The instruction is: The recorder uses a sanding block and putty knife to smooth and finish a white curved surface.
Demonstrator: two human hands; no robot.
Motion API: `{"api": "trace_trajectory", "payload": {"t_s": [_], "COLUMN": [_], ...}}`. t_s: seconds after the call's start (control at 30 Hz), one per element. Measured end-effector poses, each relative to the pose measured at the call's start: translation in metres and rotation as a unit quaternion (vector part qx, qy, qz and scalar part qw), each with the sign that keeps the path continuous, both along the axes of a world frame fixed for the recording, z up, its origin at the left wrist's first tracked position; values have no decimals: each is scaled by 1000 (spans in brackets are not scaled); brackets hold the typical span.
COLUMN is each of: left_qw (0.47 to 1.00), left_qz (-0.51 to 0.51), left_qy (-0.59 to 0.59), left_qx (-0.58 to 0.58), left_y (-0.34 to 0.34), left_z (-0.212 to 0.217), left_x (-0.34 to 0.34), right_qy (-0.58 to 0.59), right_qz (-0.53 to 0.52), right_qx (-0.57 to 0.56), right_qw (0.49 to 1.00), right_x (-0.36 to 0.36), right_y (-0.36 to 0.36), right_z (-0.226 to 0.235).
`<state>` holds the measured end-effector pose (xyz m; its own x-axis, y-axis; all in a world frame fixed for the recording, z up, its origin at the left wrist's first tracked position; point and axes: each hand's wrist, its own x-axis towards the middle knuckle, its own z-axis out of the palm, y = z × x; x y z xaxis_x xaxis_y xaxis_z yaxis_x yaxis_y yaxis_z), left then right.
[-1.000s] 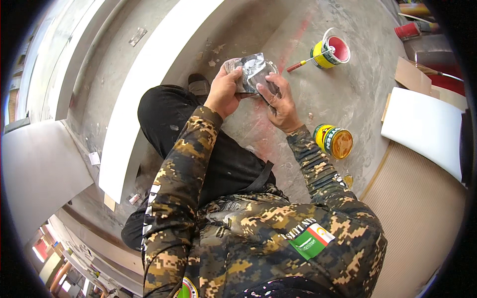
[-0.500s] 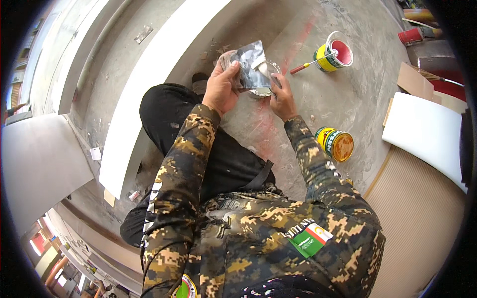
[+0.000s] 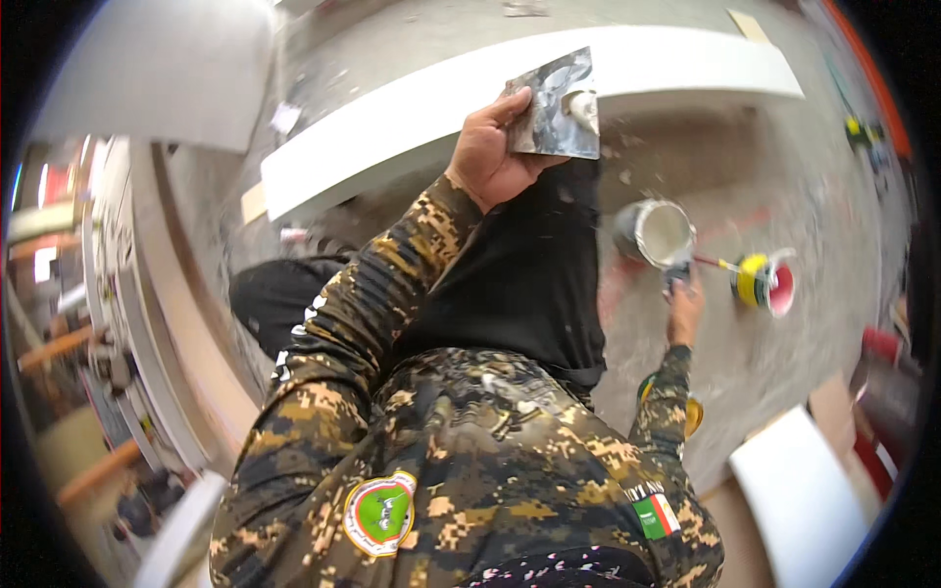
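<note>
My left hand (image 3: 495, 157) is closed on a flat square metal plate (image 3: 547, 127), thumb on top and fingers underneath. A lump of white putty (image 3: 582, 108) sits near the plate's right side. Low on the right, my right hand (image 3: 684, 312) grips a putty knife (image 3: 677, 271), its blade blurred against the near rim of an open can (image 3: 624, 233). Pale putty-like material (image 3: 665, 231) shows inside that can. The plate hangs above the long white board's edge, apart from the can.
A long white board (image 3: 392, 122) curves across beyond my knees. Right of the putty can stands a yellow paint can (image 3: 753, 281) with red inside. Another can (image 3: 694, 416) is partly hidden by my right sleeve. A white panel (image 3: 799, 490) lies at lower right.
The view has turned, shifting the surroundings. My right hand has moved away from the plate, down to the open can at right. My left hand still holds the plate with putty.
</note>
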<state>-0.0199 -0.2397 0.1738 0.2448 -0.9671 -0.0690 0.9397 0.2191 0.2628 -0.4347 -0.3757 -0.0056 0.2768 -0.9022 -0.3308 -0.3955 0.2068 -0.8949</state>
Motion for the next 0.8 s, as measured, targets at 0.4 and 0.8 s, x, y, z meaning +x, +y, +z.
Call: {"api": "trace_trajectory", "payload": {"t_s": [0.4, 0.8], "left_qw": [903, 722], "left_qz": [283, 462], "left_qy": [-250, -420], "left_qx": [207, 298], "left_y": [175, 264], "left_z": [16, 18], "left_x": [102, 178], "right_qy": [-137, -73], "right_qz": [459, 662], "right_qx": [-329, -561], "right_qw": [813, 492], "right_x": [292, 505], "right_y": [24, 186], "right_z": [258, 242]}}
